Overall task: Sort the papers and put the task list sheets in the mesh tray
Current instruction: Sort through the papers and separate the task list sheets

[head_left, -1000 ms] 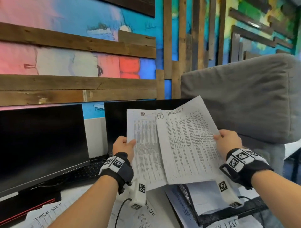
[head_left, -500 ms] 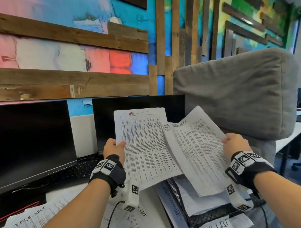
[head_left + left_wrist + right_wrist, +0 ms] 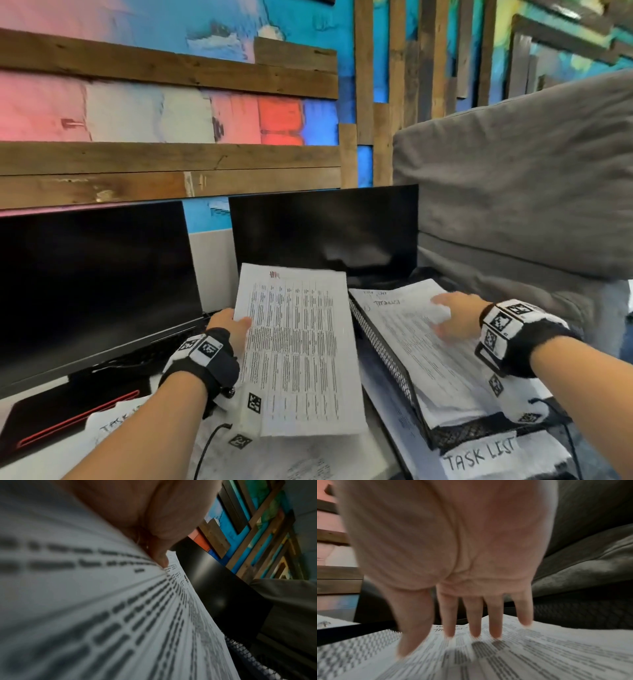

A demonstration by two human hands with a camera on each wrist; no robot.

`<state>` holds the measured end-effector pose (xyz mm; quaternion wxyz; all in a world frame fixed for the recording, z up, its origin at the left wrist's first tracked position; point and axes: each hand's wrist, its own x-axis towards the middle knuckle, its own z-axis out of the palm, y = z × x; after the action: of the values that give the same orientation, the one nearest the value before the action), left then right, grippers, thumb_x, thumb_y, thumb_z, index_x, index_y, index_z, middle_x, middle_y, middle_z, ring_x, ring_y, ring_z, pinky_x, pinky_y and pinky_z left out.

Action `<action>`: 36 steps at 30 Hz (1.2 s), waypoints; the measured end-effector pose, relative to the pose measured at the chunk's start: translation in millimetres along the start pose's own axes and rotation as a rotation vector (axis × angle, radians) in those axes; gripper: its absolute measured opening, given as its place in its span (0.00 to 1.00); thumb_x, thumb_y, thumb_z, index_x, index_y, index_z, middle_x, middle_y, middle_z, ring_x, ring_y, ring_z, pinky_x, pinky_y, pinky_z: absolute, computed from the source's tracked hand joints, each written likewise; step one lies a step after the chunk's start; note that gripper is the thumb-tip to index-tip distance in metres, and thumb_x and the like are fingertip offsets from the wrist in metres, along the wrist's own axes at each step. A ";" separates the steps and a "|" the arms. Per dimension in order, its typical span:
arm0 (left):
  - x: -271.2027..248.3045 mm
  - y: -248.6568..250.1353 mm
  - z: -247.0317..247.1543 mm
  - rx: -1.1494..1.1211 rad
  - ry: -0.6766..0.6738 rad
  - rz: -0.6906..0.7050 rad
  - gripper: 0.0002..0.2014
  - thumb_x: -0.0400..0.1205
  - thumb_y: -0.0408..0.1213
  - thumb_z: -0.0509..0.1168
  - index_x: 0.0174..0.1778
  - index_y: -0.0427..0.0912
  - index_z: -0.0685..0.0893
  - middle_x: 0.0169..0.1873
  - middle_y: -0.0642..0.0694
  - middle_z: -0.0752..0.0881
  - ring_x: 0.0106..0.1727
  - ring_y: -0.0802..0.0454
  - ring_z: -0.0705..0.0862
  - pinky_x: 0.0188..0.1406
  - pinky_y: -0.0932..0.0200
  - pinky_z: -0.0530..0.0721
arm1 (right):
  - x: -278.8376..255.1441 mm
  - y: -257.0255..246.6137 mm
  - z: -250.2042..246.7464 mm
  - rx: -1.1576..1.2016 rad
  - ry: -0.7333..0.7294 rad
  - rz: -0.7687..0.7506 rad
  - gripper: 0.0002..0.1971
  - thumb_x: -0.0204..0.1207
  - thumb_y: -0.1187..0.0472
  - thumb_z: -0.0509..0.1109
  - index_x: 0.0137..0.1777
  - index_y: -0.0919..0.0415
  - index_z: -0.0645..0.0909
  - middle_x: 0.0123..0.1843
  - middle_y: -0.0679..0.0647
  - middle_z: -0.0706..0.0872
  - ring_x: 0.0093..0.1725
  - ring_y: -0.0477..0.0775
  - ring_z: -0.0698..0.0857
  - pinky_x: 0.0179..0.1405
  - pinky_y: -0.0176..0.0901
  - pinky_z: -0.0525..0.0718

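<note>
left hand pinching, right hand flat, fingers seemingly straight

black wire mesh tray, rough wooden planks.

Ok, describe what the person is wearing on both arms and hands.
Both forearms are bare, with no sleeves. The left hand and right hand are ungloved. Each wrist carries a black fabric band with white blocks printed with square black-and-white coded markers. A thin black cable hangs below the left wrist unit.
</note>
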<state>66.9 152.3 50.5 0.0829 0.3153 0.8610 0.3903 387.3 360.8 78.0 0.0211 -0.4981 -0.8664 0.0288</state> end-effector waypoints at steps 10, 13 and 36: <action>-33.4 -29.9 22.1 0.470 -0.220 0.024 0.18 0.84 0.43 0.59 0.62 0.34 0.83 0.53 0.40 0.85 0.45 0.50 0.77 0.43 0.63 0.70 | -40.7 -27.8 0.5 -0.103 -0.287 -0.184 0.26 0.79 0.51 0.70 0.76 0.53 0.73 0.77 0.50 0.73 0.72 0.52 0.75 0.71 0.41 0.70; -35.6 -24.1 36.9 0.525 -0.338 0.087 0.18 0.85 0.43 0.56 0.64 0.36 0.82 0.49 0.43 0.81 0.44 0.52 0.79 0.40 0.63 0.72 | -42.3 -31.0 -1.5 -0.124 -0.289 -0.186 0.27 0.79 0.49 0.70 0.77 0.54 0.72 0.78 0.51 0.72 0.74 0.52 0.73 0.71 0.40 0.69; -42.6 16.2 111.8 0.460 -0.472 0.159 0.21 0.88 0.43 0.51 0.67 0.33 0.79 0.65 0.36 0.81 0.67 0.40 0.79 0.64 0.54 0.75 | -47.1 -22.4 -3.9 -0.019 -0.267 -0.218 0.26 0.77 0.46 0.71 0.74 0.52 0.77 0.73 0.47 0.76 0.72 0.49 0.74 0.72 0.39 0.67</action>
<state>151.7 203.7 -18.4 0.1760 0.4737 0.8562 0.1071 392.0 308.9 83.1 -0.0956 -0.3929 -0.9107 0.0842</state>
